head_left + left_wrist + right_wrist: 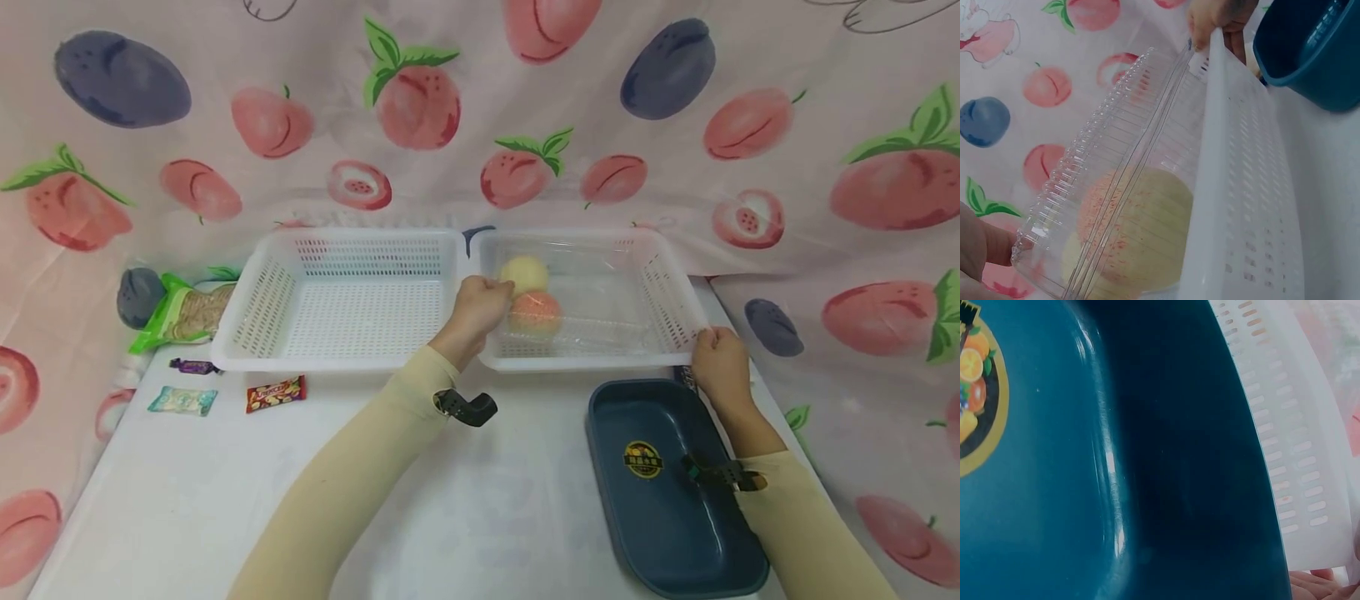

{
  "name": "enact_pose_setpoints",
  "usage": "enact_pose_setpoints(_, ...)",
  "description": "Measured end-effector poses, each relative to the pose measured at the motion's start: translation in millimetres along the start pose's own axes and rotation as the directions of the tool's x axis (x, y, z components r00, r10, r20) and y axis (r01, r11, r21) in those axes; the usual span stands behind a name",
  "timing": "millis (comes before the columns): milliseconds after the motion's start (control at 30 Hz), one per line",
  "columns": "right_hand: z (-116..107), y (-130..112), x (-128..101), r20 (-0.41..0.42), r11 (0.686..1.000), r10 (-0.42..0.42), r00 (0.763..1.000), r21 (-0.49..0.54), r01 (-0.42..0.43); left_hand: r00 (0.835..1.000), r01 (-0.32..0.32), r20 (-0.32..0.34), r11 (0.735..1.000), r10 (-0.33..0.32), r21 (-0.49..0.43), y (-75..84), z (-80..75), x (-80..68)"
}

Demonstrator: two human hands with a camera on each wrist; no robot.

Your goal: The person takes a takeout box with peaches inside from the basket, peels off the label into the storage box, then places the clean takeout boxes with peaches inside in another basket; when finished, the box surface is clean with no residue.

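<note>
My left hand (474, 315) grips the left edge of a clear plastic clamshell box (1129, 131) at the right-hand white basket. A pale yellow peach (525, 273) and a pinkish one (537, 312) show at the box's left end. With fingers curled, my right hand (722, 368) holds the front right corner of that white basket (585, 364). In the left wrist view the box is tilted, and the basket's slotted wall stands beside it. The right wrist view catches only part of the right hand, at its bottom right corner.
A second white basket (337, 364) stands to the left. Below my right hand lies a dark blue tray (667, 525) with a round fruit sticker. At the left are a green-edged food bag (197, 315), a purple sweet (193, 367), a teal packet (182, 401) and a red packet (276, 394).
</note>
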State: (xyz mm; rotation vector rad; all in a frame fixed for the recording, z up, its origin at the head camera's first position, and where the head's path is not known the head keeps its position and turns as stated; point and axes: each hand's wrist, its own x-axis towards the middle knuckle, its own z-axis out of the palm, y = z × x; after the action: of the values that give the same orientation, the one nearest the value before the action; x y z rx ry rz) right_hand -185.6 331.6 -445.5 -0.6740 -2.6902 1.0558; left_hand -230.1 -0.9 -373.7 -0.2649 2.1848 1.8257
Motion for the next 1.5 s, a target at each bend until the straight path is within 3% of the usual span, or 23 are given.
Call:
enact_pose_setpoints(433,0,2,0,0.03,1.0,0.024,0.999,0.008,-0.024,0.997,0.065,-0.034,0.996,-0.064,0.058,-7.6,17.5,19.9)
enact_pose_setpoints(700,0,4,-1,0.017,1.0,0.004,1.0,0.009,-0.004,0.995,0.089,-0.053,0.988,-0.083,0.123,-12.9,25.1,23.6)
enact_pose_setpoints(1300,1,2,0,0.01,1.0,0.015,1.0,0.015,-0.015,0.988,0.148,0.023,0.973,-0.154,0.177,-12.4,28.6,29.2)
enact_pose_setpoints(1500,2,0,0,0.002,1.0,0.011,1.0,0.008,-0.011,0.978,0.171,0.067,0.948,-0.196,0.268,-12.7,31.4,30.7)
